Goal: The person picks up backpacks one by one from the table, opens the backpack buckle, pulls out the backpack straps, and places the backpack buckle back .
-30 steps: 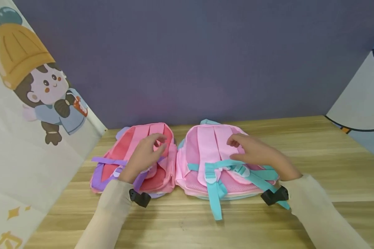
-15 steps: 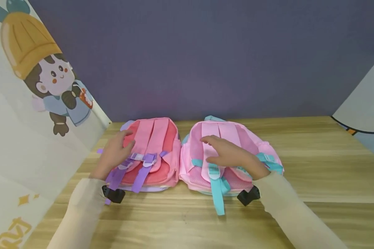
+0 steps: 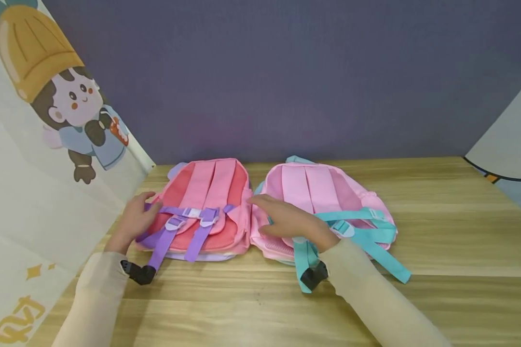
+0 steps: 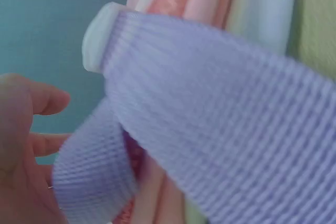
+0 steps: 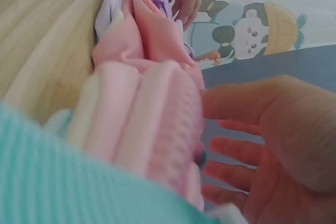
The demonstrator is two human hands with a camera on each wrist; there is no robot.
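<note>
Two small backpacks lie side by side on the table, straps upward. In the head view, the left one is a coral-pink backpack (image 3: 199,188) with purple straps (image 3: 161,250); the right is a pale pink backpack (image 3: 297,180) with teal straps (image 3: 386,258). My left hand (image 3: 135,219) is at the coral backpack's left side, fingers loosely bent. A purple strap (image 4: 226,103) crosses close to the camera in the left wrist view. Over the left part of the pale backpack, my right hand (image 3: 286,219) spreads its fingers toward the coral one. Neither hand visibly grips anything.
Beneath the bags is a wood-grain table (image 3: 226,308). A dark blue-grey wall (image 3: 286,82) rises behind its back edge. The left wall (image 3: 21,212) bears a cartoon figure. Black wrist cameras (image 3: 314,275) sit on both wrists.
Both hands have moved left: the left from over the coral backpack to its left side, the right from the pale backpack's right half to its left. The backpacks stay in place.
</note>
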